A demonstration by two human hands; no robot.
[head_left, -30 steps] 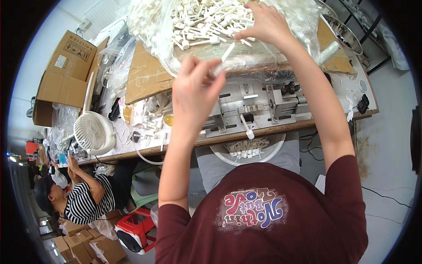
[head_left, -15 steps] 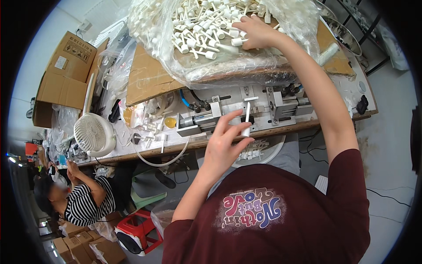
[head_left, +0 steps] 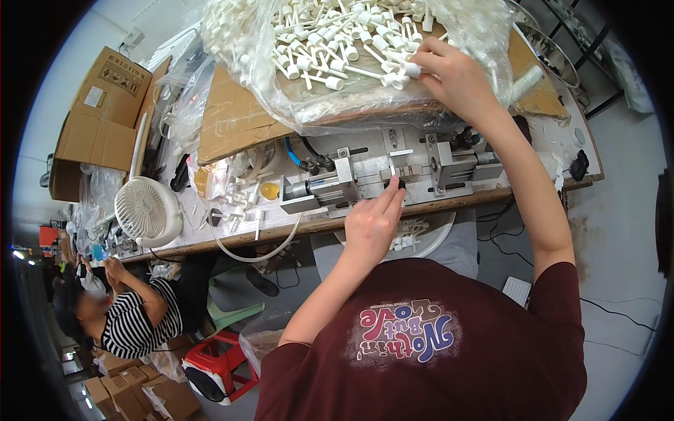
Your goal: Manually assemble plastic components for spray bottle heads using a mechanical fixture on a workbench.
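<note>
- Left hand (head_left: 374,228): fingers bunched, tips down at the metal holder (head_left: 414,170) near the bench (head_left: 325,224) edge. A white part (head_left: 393,167) shows just beyond them, stem pointing far. Can't tell if I'm gripping it or only pressing; my fingers hide the near end.
- Right hand (head_left: 460,81): thumb and forefinger closed on the cap of another white part (head_left: 408,69), at the near right edge of the pile (head_left: 330,42).
- Risk: nipped left fingertips. They sit between the left clamp (head_left: 344,179) and right clamp (head_left: 439,165); cause would be either one closing early.
- Risk: part sitting crooked, if my fingertips let go with it tilted.
- Risk: loose parts spilling near. Cause: tugging one out of the tangle, or snagging the clear plastic bag (head_left: 246,77) under them.
- Looks: plain white, thin straight stem, fat round cap on one end, mallet-like. In the pile they lie every which way, stems crossed. More white pieces in the basket (head_left: 444,236), lower than the bench, near side.
</note>
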